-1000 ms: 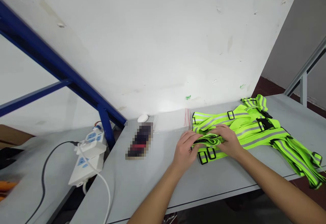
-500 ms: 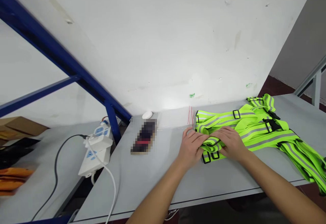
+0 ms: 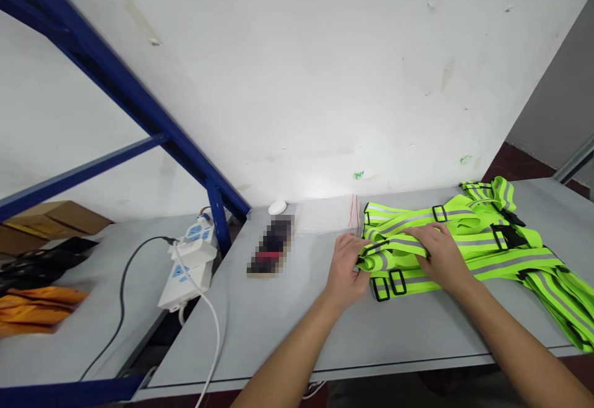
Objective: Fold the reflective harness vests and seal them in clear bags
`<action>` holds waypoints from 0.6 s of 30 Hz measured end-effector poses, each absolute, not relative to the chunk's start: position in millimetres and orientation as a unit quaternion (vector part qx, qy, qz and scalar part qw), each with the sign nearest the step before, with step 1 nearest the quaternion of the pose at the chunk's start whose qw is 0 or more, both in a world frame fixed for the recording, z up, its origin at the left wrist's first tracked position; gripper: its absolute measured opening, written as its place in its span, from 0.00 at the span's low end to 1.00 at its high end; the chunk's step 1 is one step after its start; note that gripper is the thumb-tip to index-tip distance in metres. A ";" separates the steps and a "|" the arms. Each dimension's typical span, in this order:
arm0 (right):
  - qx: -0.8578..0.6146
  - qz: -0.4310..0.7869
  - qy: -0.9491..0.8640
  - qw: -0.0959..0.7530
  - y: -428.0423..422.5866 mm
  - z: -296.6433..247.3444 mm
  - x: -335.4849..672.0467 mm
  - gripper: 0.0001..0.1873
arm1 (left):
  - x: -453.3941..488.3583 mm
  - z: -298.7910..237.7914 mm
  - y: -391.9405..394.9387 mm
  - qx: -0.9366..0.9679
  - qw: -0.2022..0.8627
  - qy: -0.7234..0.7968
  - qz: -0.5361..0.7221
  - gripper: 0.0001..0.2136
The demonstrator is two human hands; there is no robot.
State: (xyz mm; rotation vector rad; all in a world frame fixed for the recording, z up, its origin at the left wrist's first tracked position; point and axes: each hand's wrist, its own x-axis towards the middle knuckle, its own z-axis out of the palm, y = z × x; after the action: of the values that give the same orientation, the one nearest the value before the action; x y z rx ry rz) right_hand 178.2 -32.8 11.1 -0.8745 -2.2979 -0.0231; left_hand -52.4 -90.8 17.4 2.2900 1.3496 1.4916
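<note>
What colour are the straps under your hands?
The straps are fluorescent yellow-green with grey reflective stripes; the head view shows it best.

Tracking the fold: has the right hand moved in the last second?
Yes, slightly: the right hand has slid right along the straps, farther from the red threads and from the left hand.

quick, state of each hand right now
Left hand: closed on the folded end of the reflective vest.
Right hand: open, flat on the vest.
</note>
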 end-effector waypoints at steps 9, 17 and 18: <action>-0.408 0.018 -0.876 0.257 -30.5 21.6 205.8 0.33 | -65.5 25.8 -88.3 0.755 0.002 0.459 0.469 0.11; -0.429 -0.039 -0.888 0.160 -34.5 6.8 254.5 0.23 | -81.6 37.9 -80.2 0.710 0.059 0.456 0.534 0.09; -0.419 -0.052 -0.894 0.151 -33.5 6.0 257.6 0.20 | -83.7 40.4 -80.3 0.711 0.067 0.456 0.531 0.09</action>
State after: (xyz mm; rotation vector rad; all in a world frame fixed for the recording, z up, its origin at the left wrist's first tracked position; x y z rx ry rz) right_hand 257.6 -33.5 6.0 -1.2036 -2.5665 -0.1486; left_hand -83.7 -80.3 40.4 2.1424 1.3732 1.6017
